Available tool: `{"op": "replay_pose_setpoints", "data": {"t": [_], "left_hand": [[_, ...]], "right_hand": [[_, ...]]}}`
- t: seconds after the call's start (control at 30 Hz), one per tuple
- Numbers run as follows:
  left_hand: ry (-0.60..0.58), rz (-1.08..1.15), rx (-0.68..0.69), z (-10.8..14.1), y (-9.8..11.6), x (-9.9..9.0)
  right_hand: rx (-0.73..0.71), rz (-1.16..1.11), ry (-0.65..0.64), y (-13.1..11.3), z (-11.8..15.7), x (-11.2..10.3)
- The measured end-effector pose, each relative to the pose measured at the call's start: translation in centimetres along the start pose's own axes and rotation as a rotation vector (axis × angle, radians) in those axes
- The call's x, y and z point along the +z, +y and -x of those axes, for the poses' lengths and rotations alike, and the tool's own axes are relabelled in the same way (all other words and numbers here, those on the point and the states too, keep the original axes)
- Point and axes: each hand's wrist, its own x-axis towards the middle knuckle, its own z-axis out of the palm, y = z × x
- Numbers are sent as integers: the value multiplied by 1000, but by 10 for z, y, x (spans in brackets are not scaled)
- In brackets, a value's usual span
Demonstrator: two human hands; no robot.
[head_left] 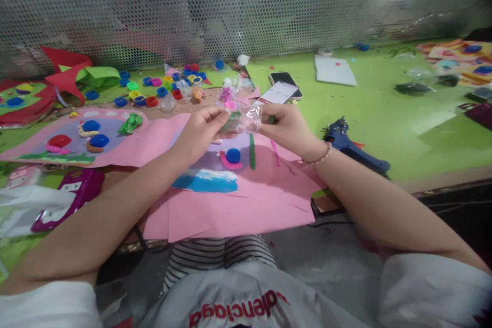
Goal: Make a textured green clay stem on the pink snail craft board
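A small clear plastic bag (251,117) with something green inside, possibly modelling clay, is stretched between my hands. My left hand (205,125) pinches the bag's left end, over the green part. At the other end, my right hand (286,125) is closed on the plastic, and a bit of green shows by its fingers. Below them lies pink paper (238,215) with a clay snail (232,158) that has a blue cap as its shell. A green clay strip (252,151) is right of the snail, and a blue and white clay band (205,181) lies nearer me.
Several coloured caps (151,101) are scattered at the back left. A finished-looking snail picture (77,133) lies left, above a purple case (73,197). To the right are a blue glue gun (353,148), a phone (286,82) under a card (277,93), and a white pad (334,70).
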Motion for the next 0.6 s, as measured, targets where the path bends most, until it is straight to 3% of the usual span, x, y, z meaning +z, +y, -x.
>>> {"op": "replay_pose_setpoints", "data": {"t": [0.2, 0.43, 0.6], "left_hand": [[29, 42, -47, -6, 1, -8], [207, 16, 32, -13, 0, -11], [179, -24, 32, -10, -1, -11]], "right_hand": [[1, 10, -12, 2, -2, -6], [67, -327, -130, 16, -3, -11], [67, -213, -125, 14, -5, -10]]}}
